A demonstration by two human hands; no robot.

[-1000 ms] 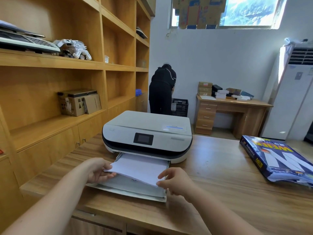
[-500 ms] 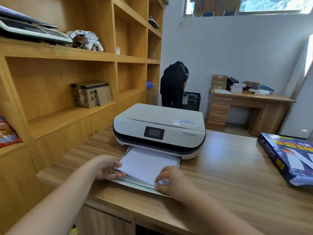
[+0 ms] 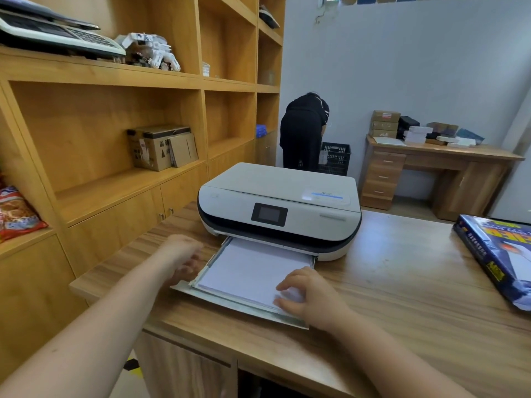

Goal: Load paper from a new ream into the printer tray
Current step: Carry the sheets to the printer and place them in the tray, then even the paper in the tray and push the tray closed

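A white printer stands on the wooden table with its grey paper tray pulled out toward me. A stack of white paper lies flat in the tray. My right hand rests on the stack's near right corner, fingers spread and pressing down. My left hand is blurred beside the tray's left edge, off the paper, holding nothing. The opened blue ream lies at the table's right edge.
Wooden shelving runs along the left with cardboard boxes and a snack bag. Behind the printer a person in black bends over a dark crate. A desk with boxes stands at the far wall.
The paper stack has dropped from tilted to flat in the tray. My left hand has let go and moved off to the left; my right hand now presses on top.
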